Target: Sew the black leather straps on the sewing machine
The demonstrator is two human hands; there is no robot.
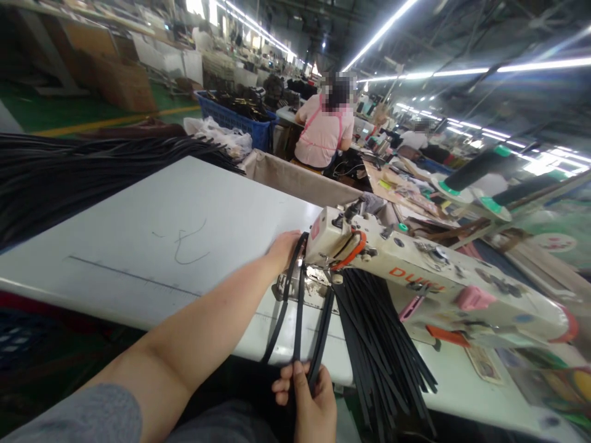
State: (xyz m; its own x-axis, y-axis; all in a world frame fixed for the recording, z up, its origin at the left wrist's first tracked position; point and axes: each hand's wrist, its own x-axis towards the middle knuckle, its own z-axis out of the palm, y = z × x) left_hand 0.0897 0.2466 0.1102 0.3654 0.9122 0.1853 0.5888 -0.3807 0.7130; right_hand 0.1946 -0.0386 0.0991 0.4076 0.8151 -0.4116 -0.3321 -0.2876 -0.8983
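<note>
Narrow black straps run from the needle area of a white sewing machine toward me over the table's front edge. My right hand is closed at that edge, with a strap pinched between thumb and fingers and another passing close by it. My left hand reaches out to the left side of the machine head, against a looped strap; its fingertips are hidden there, so their grip cannot be made out. A bundle of loose black straps lies under the machine arm and hangs over the front edge.
The white tabletop carries a ruler line and a curved mark. More black strips are heaped at the left. Beyond the table are a cloth-lined bin, a blue crate and a seated person. Thread cones stand at the right.
</note>
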